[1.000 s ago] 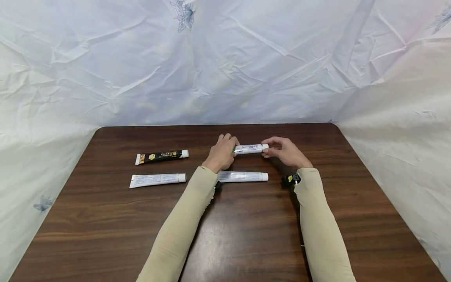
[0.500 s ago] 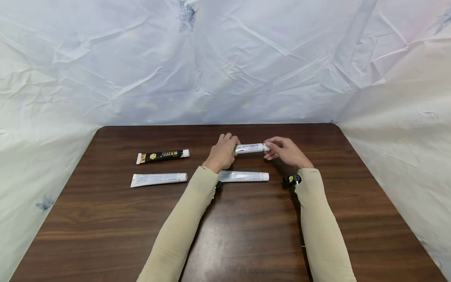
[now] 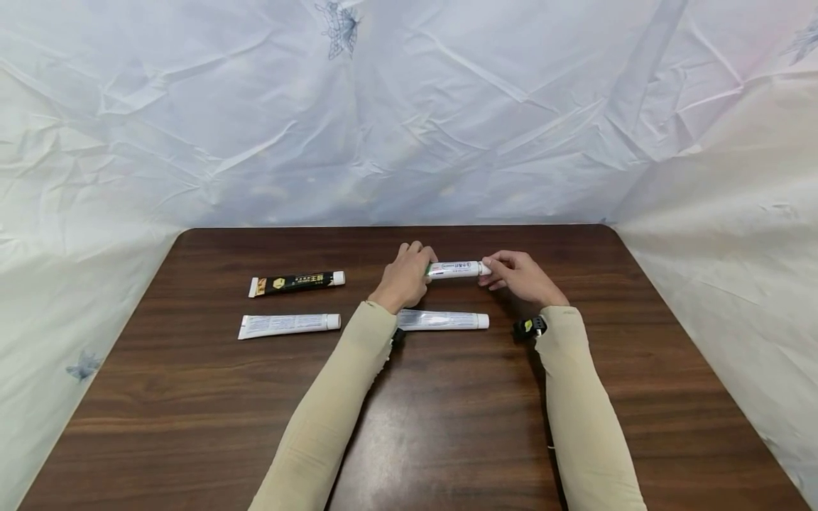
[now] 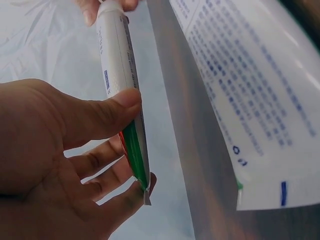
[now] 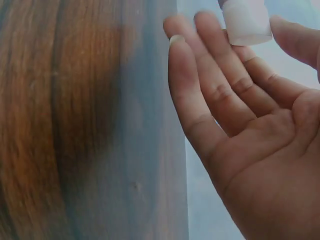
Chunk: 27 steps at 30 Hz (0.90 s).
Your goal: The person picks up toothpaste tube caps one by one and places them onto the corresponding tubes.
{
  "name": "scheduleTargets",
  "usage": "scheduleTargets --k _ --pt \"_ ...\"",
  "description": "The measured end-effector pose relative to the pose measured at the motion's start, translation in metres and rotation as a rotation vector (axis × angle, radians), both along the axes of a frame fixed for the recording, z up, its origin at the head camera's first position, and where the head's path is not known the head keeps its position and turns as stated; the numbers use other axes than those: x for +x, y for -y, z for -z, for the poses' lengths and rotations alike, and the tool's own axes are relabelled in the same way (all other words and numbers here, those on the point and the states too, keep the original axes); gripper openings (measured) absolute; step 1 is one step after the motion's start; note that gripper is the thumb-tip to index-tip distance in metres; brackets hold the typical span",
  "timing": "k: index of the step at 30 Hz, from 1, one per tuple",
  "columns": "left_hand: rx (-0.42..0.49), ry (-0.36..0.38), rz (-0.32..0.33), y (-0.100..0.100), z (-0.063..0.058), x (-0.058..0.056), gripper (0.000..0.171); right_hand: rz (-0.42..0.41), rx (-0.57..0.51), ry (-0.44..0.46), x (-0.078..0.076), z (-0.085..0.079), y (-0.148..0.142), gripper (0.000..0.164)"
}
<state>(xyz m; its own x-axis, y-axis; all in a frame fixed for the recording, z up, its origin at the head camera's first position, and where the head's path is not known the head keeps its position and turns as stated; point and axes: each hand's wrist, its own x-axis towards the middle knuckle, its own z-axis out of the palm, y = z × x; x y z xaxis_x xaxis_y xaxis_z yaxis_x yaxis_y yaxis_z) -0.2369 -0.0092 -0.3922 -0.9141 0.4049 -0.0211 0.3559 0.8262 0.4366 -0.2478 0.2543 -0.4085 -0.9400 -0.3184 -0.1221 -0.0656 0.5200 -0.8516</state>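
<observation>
Between both hands is a white toothpaste tube [image 3: 455, 270] with a green and red tail end, which shows in the left wrist view. My left hand [image 3: 405, 278] grips that tail, its thumb on one side and fingers on the other. At the other end, my right hand [image 3: 520, 275] pinches the white cap [image 5: 247, 22] between thumb and fingers. Below the left hand, a second white tube [image 3: 444, 320] lies on the table, its tail partly hidden by the left wrist.
To the left lie a black tube [image 3: 297, 282] with a white cap and another white tube [image 3: 290, 325] with printed text. They rest on a brown wooden table [image 3: 447, 419]. A white sheet [image 3: 409, 113] hangs behind and at both sides.
My right thumb and fingers have closed in further over the cap. The left hand keeps its grip on the tail, and the tubes on the table stay put.
</observation>
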Motion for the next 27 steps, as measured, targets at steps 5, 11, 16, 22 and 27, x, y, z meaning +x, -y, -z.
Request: scheduleTargets --k 5,11,16,22,27 --pt "-0.004 0.004 0.001 0.0001 0.0020 -0.0001 0.032 -0.025 -0.040 -0.001 -0.0012 0.0015 -0.0028 0.040" --pt "0.003 0.006 0.001 -0.0001 0.0027 0.0006 0.032 -0.032 -0.053 0.010 -0.0012 0.0017 -0.0026 0.035" --pt "0.002 0.002 -0.002 0.0005 0.0018 0.0015 0.031 0.000 -0.012 0.012 0.0004 -0.0003 0.0017 0.038" --pt "-0.003 0.003 0.009 -0.0003 0.0029 0.0002 0.031 0.017 -0.003 0.014 0.0004 -0.0005 0.0020 0.039" --pt "0.003 0.003 0.005 -0.0013 0.0038 -0.0003 0.031 -0.022 -0.046 -0.005 0.0007 -0.0009 -0.0013 0.033"
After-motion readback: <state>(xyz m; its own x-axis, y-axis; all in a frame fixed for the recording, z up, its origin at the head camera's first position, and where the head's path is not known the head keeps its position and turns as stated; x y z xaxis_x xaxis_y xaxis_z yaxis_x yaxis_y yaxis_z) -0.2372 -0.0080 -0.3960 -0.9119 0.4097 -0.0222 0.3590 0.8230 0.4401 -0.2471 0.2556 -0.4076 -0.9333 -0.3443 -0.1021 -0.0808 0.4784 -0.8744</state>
